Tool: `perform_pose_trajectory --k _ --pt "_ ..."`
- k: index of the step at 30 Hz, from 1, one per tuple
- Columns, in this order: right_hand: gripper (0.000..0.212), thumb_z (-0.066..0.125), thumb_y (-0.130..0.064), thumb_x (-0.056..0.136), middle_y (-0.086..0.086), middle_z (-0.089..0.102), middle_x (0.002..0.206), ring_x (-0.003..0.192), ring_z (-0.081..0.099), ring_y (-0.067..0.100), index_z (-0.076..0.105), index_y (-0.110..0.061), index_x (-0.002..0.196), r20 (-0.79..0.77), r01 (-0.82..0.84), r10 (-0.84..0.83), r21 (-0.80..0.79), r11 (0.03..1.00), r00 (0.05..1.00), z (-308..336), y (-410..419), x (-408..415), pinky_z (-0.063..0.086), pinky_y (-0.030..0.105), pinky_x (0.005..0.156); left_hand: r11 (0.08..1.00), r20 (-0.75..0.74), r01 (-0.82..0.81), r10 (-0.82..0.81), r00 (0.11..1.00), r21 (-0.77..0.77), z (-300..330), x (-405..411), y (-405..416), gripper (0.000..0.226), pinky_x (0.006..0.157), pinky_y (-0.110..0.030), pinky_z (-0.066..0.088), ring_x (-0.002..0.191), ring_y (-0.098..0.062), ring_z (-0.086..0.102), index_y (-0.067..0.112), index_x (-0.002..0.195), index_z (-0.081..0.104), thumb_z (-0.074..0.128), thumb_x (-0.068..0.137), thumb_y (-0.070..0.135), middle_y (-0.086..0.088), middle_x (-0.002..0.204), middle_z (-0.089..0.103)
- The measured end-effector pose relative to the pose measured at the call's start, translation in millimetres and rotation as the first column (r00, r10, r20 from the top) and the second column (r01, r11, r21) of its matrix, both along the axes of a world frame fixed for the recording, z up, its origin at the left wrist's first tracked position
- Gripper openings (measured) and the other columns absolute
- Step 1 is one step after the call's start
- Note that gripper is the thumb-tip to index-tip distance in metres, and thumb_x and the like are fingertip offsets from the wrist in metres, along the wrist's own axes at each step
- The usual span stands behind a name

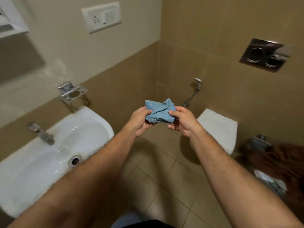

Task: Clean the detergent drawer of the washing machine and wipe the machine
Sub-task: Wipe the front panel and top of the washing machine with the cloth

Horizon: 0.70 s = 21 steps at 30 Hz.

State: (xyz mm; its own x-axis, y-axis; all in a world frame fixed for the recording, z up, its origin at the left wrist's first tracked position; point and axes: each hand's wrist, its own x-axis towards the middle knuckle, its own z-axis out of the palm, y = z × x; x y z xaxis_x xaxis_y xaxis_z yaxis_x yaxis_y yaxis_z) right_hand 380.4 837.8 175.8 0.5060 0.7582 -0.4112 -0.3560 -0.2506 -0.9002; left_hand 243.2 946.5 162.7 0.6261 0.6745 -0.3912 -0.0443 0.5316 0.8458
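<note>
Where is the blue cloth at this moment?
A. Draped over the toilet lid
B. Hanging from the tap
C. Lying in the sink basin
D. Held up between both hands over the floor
D: the blue cloth is pinched by the left hand on one side and the right hand on the other, out in front of the person and to the right of the sink, above the tiled floor.

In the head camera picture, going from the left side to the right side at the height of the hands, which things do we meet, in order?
Tap → white sink → left hand → blue cloth → right hand → white toilet → brown cloth.
</note>
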Motion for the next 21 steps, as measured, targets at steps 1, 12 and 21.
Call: perform_pose_trajectory --k 1,12,21 --pt "0.01 0.061 -0.012 0.093 0.004 0.069 0.094 0.076 0.067 0.017 0.058 -0.02 0.1 -0.005 -0.023 0.023 0.001 1.0 1.0 0 18 -5 0.054 0.027 0.049 1.0 -0.003 -0.029 0.029 1.0 0.005 1 -9 13 0.017 0.074 -0.036 0.055 0.085 -0.02 0.066 0.013 0.105 0.059 0.045 0.099 0.006 -0.009 0.098 0.069" --pt "0.009 0.057 -0.009 0.094 0.005 0.069 0.09 0.077 0.066 0.017 0.056 -0.018 0.097 -0.04 -0.23 0.232 0.049 0.972 0.972 11 174 -76 0.052 0.024 0.045 0.965 -0.036 -0.251 0.254 0.967 0.077 22 -100 127 0.026 0.083 -0.04 0.054 0.087 -0.022 0.065 0.01 0.111 0.057 0.043 0.093 -0.001 -0.012 0.1 0.067" --pt "0.008 0.057 -0.01 0.096 0.006 0.068 0.093 0.07 0.068 0.016 0.056 -0.017 0.099 -0.049 -0.423 0.424 0.033 0.906 0.904 9 267 -132 0.053 0.026 0.048 0.841 -0.157 -0.477 0.523 0.838 0.255 24 -160 174 0.034 0.072 -0.037 0.06 0.085 -0.021 0.068 0.011 0.112 0.06 0.048 0.087 -0.009 -0.009 0.101 0.067"
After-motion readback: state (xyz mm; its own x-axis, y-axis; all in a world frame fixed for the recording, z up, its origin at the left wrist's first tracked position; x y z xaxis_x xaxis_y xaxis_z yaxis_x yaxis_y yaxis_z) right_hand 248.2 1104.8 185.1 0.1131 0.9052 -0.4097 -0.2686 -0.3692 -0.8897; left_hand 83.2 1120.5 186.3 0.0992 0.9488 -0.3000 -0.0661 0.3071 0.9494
